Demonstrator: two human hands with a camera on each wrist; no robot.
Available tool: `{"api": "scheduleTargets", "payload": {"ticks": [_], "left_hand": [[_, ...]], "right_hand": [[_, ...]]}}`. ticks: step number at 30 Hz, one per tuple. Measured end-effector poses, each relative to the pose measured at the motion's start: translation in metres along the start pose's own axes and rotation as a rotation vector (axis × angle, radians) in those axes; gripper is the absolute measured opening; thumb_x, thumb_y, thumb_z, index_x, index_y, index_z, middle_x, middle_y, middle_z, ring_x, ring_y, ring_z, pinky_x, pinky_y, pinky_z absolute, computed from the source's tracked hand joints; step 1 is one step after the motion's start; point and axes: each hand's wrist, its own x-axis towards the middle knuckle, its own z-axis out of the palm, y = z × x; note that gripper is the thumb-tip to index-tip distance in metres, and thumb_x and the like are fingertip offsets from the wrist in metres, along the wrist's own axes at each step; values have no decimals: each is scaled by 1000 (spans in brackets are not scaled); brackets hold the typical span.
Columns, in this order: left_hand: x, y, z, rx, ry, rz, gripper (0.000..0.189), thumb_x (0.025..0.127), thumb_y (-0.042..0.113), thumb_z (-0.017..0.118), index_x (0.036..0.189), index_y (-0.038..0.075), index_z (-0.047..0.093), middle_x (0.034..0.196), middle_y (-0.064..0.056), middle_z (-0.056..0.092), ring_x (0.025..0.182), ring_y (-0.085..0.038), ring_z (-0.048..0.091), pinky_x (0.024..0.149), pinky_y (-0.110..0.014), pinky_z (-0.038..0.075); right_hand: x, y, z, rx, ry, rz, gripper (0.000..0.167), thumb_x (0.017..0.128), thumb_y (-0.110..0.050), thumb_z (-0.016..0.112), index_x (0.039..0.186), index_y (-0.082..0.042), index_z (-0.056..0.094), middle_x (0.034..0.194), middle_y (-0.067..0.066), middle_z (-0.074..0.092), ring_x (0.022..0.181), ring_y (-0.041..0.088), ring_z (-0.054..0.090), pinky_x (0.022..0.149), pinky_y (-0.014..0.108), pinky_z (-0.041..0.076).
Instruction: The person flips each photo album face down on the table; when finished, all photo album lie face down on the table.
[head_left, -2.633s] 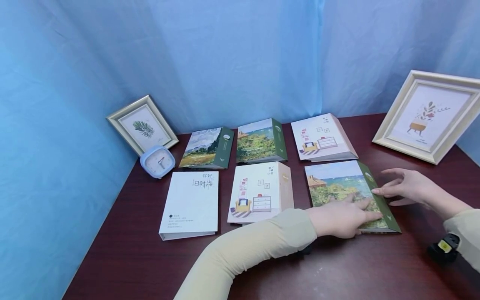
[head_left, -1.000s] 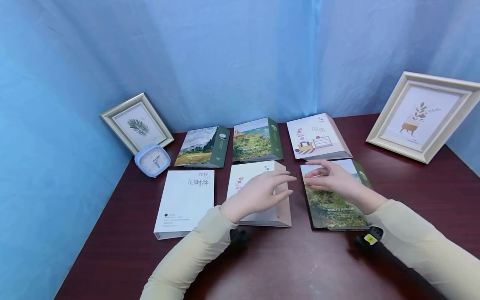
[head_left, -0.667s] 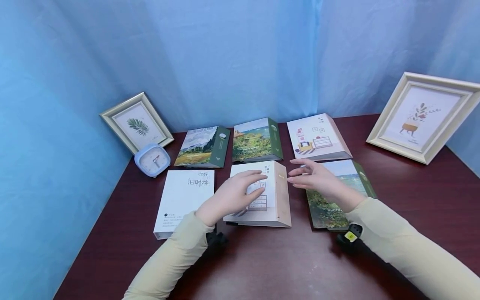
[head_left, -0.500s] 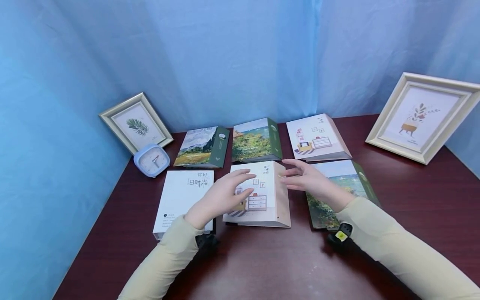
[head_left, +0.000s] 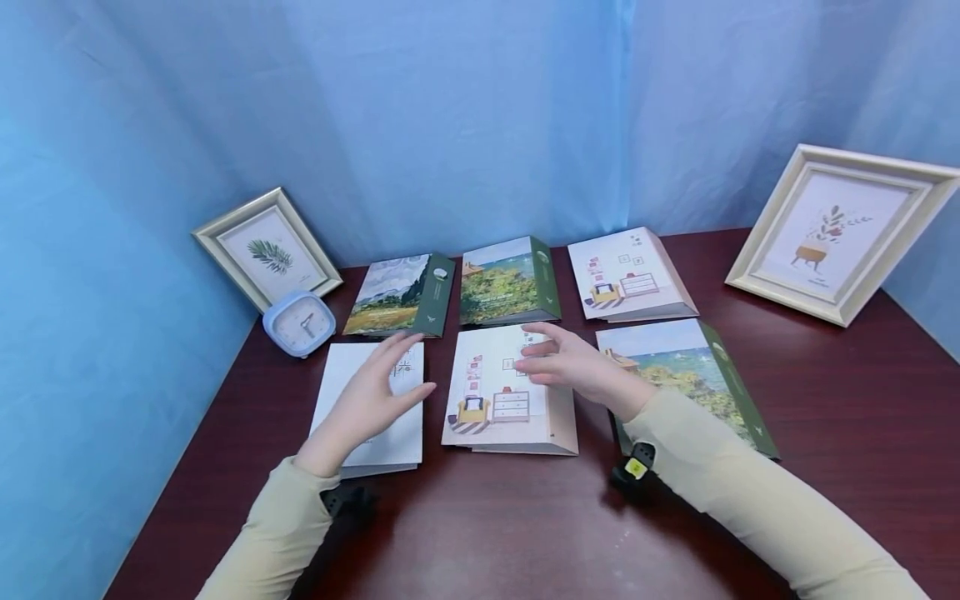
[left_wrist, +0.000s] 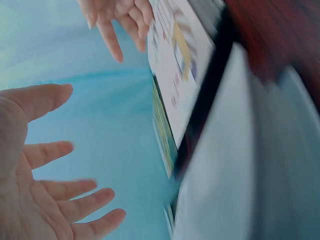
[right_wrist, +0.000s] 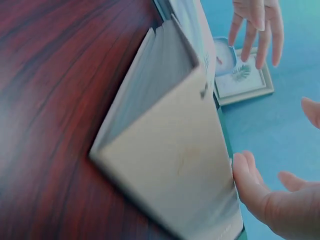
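Note:
My left hand [head_left: 367,404] hovers over the white album [head_left: 337,367] with Chinese lettering at the front left. Its thumb and fingers are spread and hold nothing, as the left wrist view also shows. My right hand [head_left: 573,367] hangs over the upper right part of the middle album [head_left: 487,408], which has a room drawing on its cover and a beige spine [right_wrist: 165,145]. Loosely bent, its fingers grip nothing. At the front right lies a photo album [head_left: 682,367] with a painted seaside cover and green spine, partly hidden by my right forearm.
Behind stand three more albums in a row: a hill landscape [head_left: 393,292], a seaside one [head_left: 498,283] and a white room-drawing one [head_left: 626,279]. A blue clock [head_left: 300,323] and a picture frame [head_left: 273,250] are at left, another frame [head_left: 836,233] at right, before a blue curtain [head_left: 450,117].
Both hands have left the front right album, where they touched its cover and spine, and moved left. The left passed over the middle album to the white one; the right now hovers above the middle album.

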Motion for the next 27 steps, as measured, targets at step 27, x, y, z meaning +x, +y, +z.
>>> {"api": "scheduleTargets", "payload": {"ticks": [27], "left_hand": [[-51,-80,-31,-86,-27,-315,87,89,30,66,150,-3,13,150,-32,20,132,-51,28,103,-63,33]], "right_hand": [[39,-20,84,96,-194,141,79,89,-12,65,152,-12,17,137,25,45,126,37,48,92,43,51]]}}
